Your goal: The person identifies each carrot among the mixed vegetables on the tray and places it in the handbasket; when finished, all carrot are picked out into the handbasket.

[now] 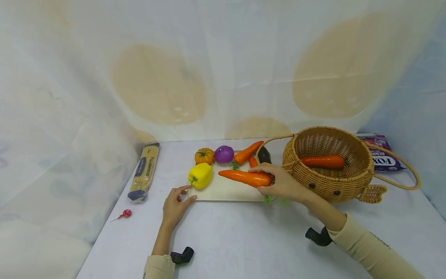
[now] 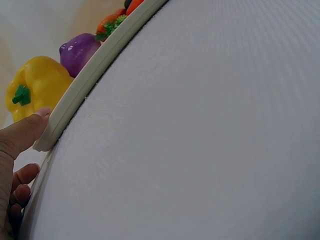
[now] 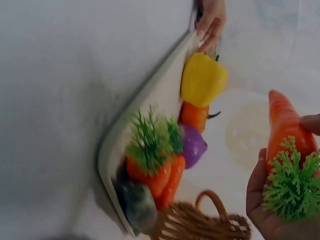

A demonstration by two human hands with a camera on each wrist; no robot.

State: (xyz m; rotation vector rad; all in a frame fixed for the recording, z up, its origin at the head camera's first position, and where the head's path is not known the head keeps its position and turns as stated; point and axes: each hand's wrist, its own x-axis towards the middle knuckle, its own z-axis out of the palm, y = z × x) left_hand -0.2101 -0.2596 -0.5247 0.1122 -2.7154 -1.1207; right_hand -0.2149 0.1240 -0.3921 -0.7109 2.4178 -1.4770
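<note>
My right hand [image 1: 283, 184] grips an orange carrot [image 1: 244, 178] by its thick leafy end, holding it above the cream tray [image 1: 226, 195]. Its green top [image 3: 292, 185] shows in the right wrist view. At the tray's near left corner, my left hand [image 1: 174, 205] pinches the rim between thumb and fingers. A yellow bell pepper [image 1: 201, 175] sits just beyond that hand. Behind it on the tray are a small orange pumpkin [image 1: 204, 155], a purple onion [image 1: 224, 154], carrots [image 1: 248, 153] and a dark eggplant [image 1: 265, 155].
A wicker basket [image 1: 320, 188] with a carrot [image 1: 327, 161] inside stands to the right, its handle loop overlapping the tray's end. Behind it lies a purple snack bag [image 1: 385, 157]. At left are a spaghetti pack [image 1: 145, 168] and a red lollipop [image 1: 127, 213].
</note>
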